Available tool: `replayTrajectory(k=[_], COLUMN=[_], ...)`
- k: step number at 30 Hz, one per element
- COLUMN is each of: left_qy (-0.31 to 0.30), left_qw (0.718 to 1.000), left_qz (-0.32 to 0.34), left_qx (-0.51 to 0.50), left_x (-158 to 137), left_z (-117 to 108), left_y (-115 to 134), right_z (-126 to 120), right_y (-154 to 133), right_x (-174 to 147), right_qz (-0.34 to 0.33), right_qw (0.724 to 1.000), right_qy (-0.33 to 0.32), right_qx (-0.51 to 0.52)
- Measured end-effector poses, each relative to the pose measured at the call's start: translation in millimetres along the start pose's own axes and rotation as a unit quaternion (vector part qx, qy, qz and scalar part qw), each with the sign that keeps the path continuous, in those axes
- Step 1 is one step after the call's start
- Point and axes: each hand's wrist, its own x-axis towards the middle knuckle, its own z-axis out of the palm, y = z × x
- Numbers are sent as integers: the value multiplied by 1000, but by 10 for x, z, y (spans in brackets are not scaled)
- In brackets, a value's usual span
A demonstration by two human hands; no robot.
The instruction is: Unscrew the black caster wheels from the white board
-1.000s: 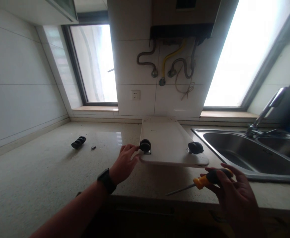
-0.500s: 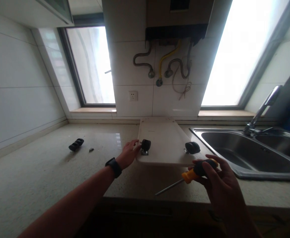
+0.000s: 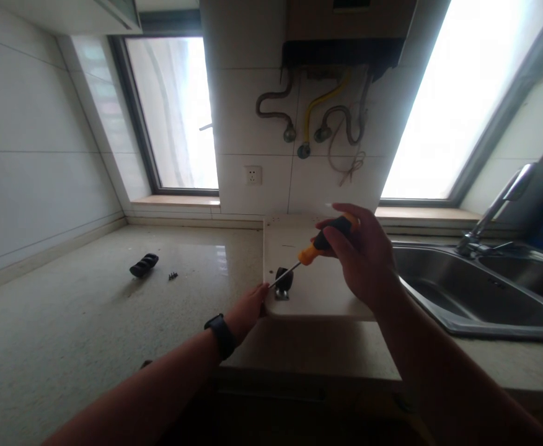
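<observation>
My right hand is closed round the orange-and-black handle of a screwdriver. Its shaft slants down to the left, passing in front of a black caster with a metal plate. That caster stands at the near left corner of a white board. At the board's left edge is my left hand, a dark watch on its wrist. Its fingers are drawn together by the screwdriver's tip; whatever is between them is too small to tell. My right hand and forearm cover the board's right part, hiding the other caster.
On the counter to the left lie a black caster-like piece and several small screws. A steel sink with a tap is at the right. Pipes hang from a wall unit behind the board.
My right hand has swung the screwdriver up and left from the front right, bringing its tip to my left fingers by the left caster. The right caster is now hidden.
</observation>
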Motion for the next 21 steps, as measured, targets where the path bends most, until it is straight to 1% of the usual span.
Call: replayTrajectory(k=[3, 5, 8, 11, 13, 15, 16, 18, 21], left_qy=[-27, -47, -49, -26, 3, 32, 42, 56, 72], left_qw=[996, 996, 997, 987, 967, 936, 923, 913, 915], left_qz=[-27, -17, 32, 81, 115, 145, 154, 161, 156], left_qx=[-78, -69, 41, 136, 227, 320, 351, 370, 364], left_x=[-86, -136, -200, -243, -252, -245, -238, -224, -209], left_z=[44, 42, 10, -23, -47, -78, -94, -122, -137], left_y=[-36, -59, -84, -82, -67, -57, -57, -70, -108], right_z=[116, 176, 248, 298, 316, 324, 324, 321, 317], right_y=[-13, -30, -57, -70, -66, -54, -46, -30, -14], right_x=[133, 177, 193, 169, 147, 127, 119, 105, 91], right_qz=[-28, -49, -69, -72, -74, -78, -80, -81, -82], right_qw=[997, 992, 978, 966, 960, 957, 955, 953, 949], right_qy=[-58, -95, -141, -172, -185, -189, -190, -191, -198], right_qx=[-33, -74, -138, -181, -196, -206, -212, -221, -231])
